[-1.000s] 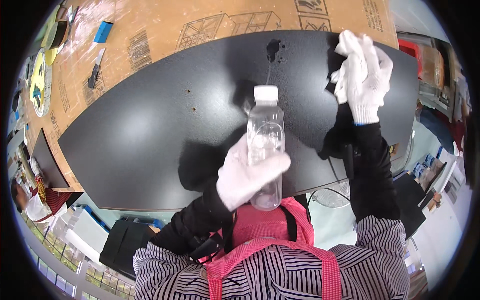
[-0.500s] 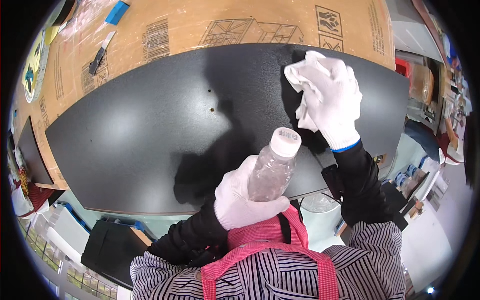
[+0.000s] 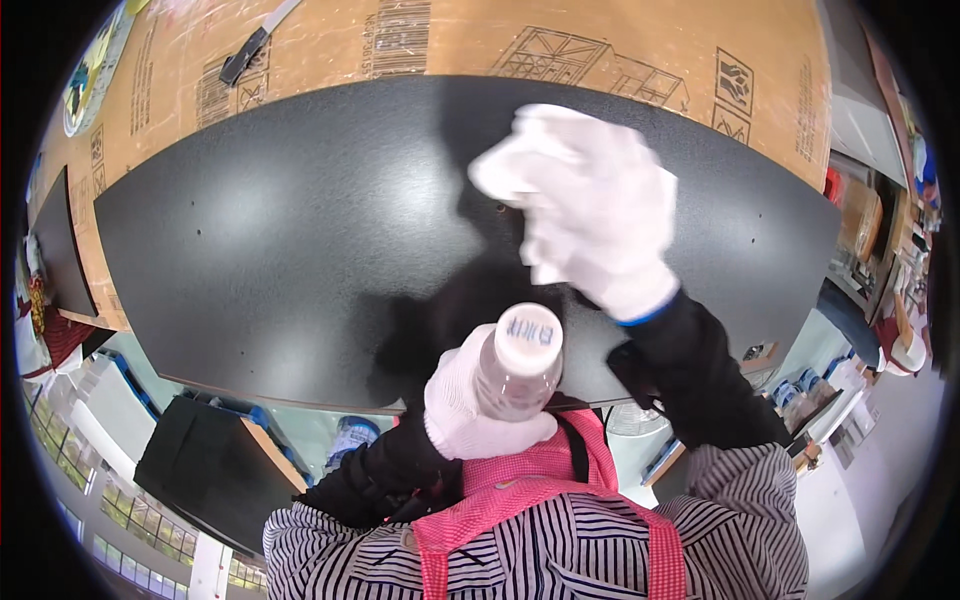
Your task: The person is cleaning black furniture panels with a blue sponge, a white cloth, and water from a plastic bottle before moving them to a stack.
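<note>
1. Two gloved hands are at work over one dark panel. Nearest the camera, the left hand (image 3: 470, 405) has its fingers clamped around a clear plastic bottle (image 3: 515, 365), held close to the chest above a pink apron (image 3: 560, 500) and striped shirt (image 3: 730, 520). The white cap points up at the camera and looks closed.

2. Farther out, the right hand (image 3: 590, 215) presses down on the black panel (image 3: 300, 220), fingers closed together over a bunched white cloth (image 3: 505, 165) that shows at the fingertips. Hand and cloth are blurred, so exactly how much cloth is gripped cannot be told.

3. Step in hand, as judged: wiping the panel's surface with the cloth, the bottle kept ready in reserve.

4. The next move likely calls for an even sweep across the unwiped stretch to the left, with steady pressure and the cloth kept flat; the bottle needs to stay upright and clear of the wiping arm.

5. Beyond the panel lies brown cardboard (image 3: 620, 50) with printed line drawings, and a dark-handled tool (image 3: 250, 50) rests on it at the far left.
</note>
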A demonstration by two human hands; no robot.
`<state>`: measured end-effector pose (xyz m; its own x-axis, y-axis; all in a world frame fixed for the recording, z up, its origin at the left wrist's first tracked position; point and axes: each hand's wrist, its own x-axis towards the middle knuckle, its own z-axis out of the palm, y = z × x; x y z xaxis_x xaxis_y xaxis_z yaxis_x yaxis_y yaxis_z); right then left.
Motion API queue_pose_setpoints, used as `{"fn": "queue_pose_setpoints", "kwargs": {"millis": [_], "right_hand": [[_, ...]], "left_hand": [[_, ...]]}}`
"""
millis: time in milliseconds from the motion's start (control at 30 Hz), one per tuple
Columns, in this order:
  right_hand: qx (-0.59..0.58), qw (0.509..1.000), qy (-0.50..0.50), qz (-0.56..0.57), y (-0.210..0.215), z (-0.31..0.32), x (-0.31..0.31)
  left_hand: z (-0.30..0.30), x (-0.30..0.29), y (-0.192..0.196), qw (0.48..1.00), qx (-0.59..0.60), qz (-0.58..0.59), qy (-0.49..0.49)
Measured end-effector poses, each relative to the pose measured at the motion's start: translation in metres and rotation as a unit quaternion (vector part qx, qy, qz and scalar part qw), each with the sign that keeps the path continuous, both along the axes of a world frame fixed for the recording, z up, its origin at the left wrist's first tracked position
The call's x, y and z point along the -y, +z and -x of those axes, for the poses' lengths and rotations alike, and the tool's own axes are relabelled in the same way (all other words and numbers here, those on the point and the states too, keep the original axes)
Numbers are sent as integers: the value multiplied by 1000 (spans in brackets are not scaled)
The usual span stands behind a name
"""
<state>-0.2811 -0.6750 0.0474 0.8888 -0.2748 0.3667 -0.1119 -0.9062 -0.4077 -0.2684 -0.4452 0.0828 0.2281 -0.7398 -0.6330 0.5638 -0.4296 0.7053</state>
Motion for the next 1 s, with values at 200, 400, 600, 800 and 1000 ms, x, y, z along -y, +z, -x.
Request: {"fn": "queue_pose_setpoints", "kwargs": {"millis": [200, 400, 600, 800, 1000], "right_hand": [[-120, 993, 2, 9, 2, -2, -19], [-154, 986, -34, 60, 5, -26, -15], [-179, 982, -16, 64, 10, 1, -28], [-194, 979, -62, 28, 14, -25, -31], [-207, 970, -51, 113, 17, -18, -30]], "left_hand": [[-3, -20, -3, 998, -28, 42, 26], [-10, -16, -10, 998, -1, 65, 5], [-17, -24, -7, 997, -3, 50, 56], [-22, -21, -6, 998, -1, 59, 39], [-24, -25, -13, 999, 12, 27, 29]]}}
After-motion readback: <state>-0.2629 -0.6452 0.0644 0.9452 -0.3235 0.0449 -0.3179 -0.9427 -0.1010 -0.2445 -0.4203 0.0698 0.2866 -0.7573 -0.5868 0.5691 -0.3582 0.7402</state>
